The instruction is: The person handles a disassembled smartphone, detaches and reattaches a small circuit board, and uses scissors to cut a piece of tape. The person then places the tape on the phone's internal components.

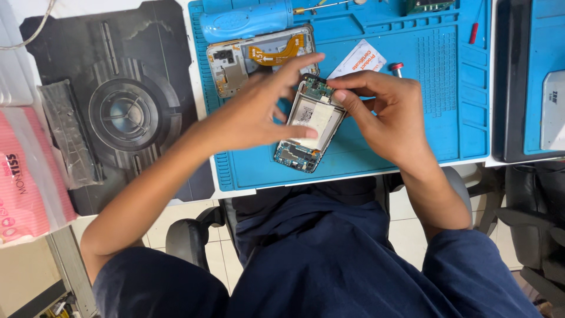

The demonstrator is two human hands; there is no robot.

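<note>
An opened phone body [311, 126] with a white battery and bare circuit boards at both ends lies tilted on the blue work mat [447, 118]. My left hand [259, 109] rests over its left side, thumb along the lower edge and fingers stretched over the top. My right hand [388, 115] grips the phone's upper right corner, thumb pressing near the top board. Behind them lies a separate phone frame [253, 59] with an orange flex cable.
A blue tube-shaped tool [247, 20] lies at the mat's far edge. A white card [360, 59], a small red-capped part [396, 68] and a red screwdriver [474, 32] sit to the right. A dark mouse pad [126, 106], a grey strip [67, 132] and a pink packet [20, 188] lie left.
</note>
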